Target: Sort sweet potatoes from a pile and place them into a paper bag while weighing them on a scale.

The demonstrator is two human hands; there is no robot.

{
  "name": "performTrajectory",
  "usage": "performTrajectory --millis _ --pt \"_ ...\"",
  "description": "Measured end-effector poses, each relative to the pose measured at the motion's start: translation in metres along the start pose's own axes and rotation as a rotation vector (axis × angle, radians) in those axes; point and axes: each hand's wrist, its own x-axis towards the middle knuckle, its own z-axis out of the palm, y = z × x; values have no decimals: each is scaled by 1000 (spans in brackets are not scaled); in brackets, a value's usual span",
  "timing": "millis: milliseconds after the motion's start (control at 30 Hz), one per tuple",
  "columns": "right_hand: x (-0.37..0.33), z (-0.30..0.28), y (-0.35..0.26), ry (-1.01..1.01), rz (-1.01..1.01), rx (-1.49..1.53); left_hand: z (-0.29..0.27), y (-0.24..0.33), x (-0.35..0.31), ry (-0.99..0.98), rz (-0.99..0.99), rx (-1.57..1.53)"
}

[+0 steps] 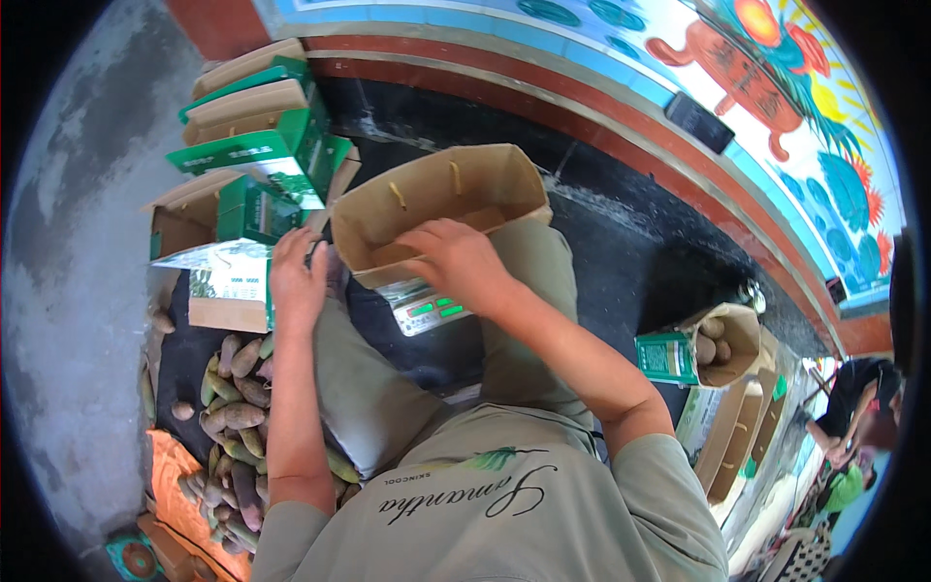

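An open cardboard carton (436, 184) with brown inner walls and two yellow cord handles stands between my knees. Under its near side shows a digital scale (427, 315) with green-lit displays. My right hand (456, 257) reaches over the carton's near rim, fingers stretched out into its mouth; nothing shows in them. Just left of the carton is my left hand (299, 272), its fingers spread and slightly bent, with no held object visible. A dark purplish shape beside its thumb is too unclear to name. The carton's floor is partly hidden by my right hand.
Green-and-white open cartons (247, 145) line the far left. Elongated root vegetables (233, 417) lie heaped at my left, partly on orange cloth (175, 461). A carton of round brown tubers (713, 349) stands right. A black phone-like device (698, 121) rests by the painted wall. People are at far right.
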Motion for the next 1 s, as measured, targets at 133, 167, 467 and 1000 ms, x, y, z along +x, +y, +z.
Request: performTrajectory --millis 133,167,467,1000 --pt "20 -55 -93 237 -243 557 5 -5 3 -58 -37 -39" --pt "21 -65 -114 267 -310 751 6 -6 3 -68 -43 -37" --pt "16 -79 -234 697 -425 2138 2 7 5 -103 -78 23" --pt "14 -72 -197 560 -587 2022 5 12 8 -118 -83 46"
